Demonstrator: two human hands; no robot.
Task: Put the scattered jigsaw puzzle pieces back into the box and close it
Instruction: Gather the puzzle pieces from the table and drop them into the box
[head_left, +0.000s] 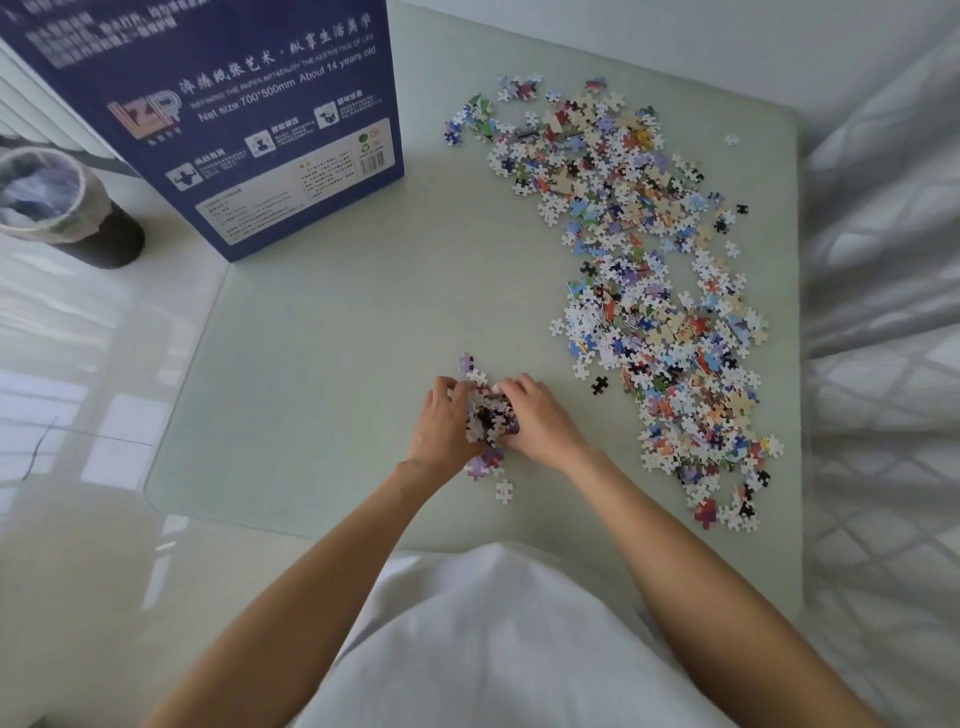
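A small heap of jigsaw pieces (488, 418) lies near the table's front middle. My left hand (441, 423) cups it from the left and my right hand (537, 418) from the right, fingers curled round the pieces. A few loose pieces (504, 490) lie just in front of the hands and behind them. A long band of scattered pieces (649, 270) runs down the right side of the table. The dark blue puzzle box (249, 114) stands upright at the back left; its opening is out of view.
The pale green glass table (322, 338) ends at a rounded front left corner. A lined waste bin (57, 202) stands on the glossy floor to the left. White quilted bedding (883, 312) lies along the table's right edge.
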